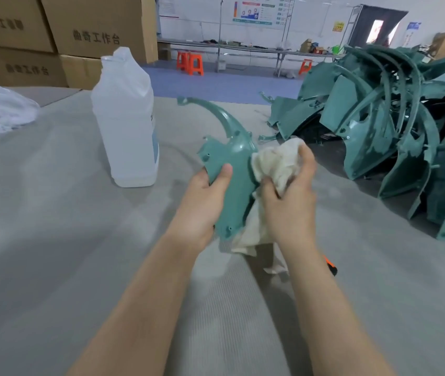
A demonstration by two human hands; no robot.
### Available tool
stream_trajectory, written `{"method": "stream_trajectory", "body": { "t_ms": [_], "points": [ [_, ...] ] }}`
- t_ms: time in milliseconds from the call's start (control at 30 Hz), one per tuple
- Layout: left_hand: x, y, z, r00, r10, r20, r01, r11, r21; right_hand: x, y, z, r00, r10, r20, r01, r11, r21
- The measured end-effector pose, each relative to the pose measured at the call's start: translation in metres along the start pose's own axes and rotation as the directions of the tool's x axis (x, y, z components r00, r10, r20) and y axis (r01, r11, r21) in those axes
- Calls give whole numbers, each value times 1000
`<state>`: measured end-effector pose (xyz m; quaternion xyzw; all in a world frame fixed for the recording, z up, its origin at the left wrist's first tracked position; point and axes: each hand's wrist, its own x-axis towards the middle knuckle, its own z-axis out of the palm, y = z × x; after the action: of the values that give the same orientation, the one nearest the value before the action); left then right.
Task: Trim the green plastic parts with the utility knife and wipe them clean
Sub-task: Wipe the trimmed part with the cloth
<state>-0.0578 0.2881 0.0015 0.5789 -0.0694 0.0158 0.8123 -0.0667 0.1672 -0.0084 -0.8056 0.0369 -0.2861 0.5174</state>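
Head view showed an orange-and-black sliver, probably the utility knife point(330, 266), behind the right forearm on the grey surface point(53, 226). Further on, the left grip point(202, 196) curled round a green plastic part point(236, 169) held above the surface, while the right grip point(287, 198) bunched a pale cloth point(278, 161) against it. The part looked light, stiff and slick, best held by its broad base, not its thin arm. Beyond stood a bottle point(126, 118) and a pile of green parts point(395, 126).
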Motion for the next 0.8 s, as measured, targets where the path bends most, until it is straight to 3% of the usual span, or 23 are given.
{"method": "stream_trajectory", "body": {
  "t_ms": [133,233,300,400,533,600,700,800],
  "points": [
    [1,5,-2,986,-134,103,159,940,-301,-28,-22,24,944,-306,121,320,938,-129],
    [-1,8,-5,972,-174,157,223,896,-384,-30,-24,37,917,-377,128,397,893,-213],
    [-3,7,-2,975,-172,140,211,915,-344,-11,-18,35,942,-287,175,329,896,-299],
    [-6,3,5,965,-193,174,239,923,-302,13,-14,25,991,-68,112,100,946,-308],
    [0,5,-8,957,-210,200,274,879,-390,-42,-24,43,932,-241,271,328,878,-347],
    [0,6,-11,957,-201,210,273,865,-421,-49,-22,44,917,-248,312,356,862,-361],
    [-2,4,-10,959,-208,195,270,881,-389,-6,-11,35,977,-77,197,145,923,-356],
    [-2,3,-9,944,-260,204,314,897,-310,23,1,22,988,102,120,-76,975,-208]
  ]
}}
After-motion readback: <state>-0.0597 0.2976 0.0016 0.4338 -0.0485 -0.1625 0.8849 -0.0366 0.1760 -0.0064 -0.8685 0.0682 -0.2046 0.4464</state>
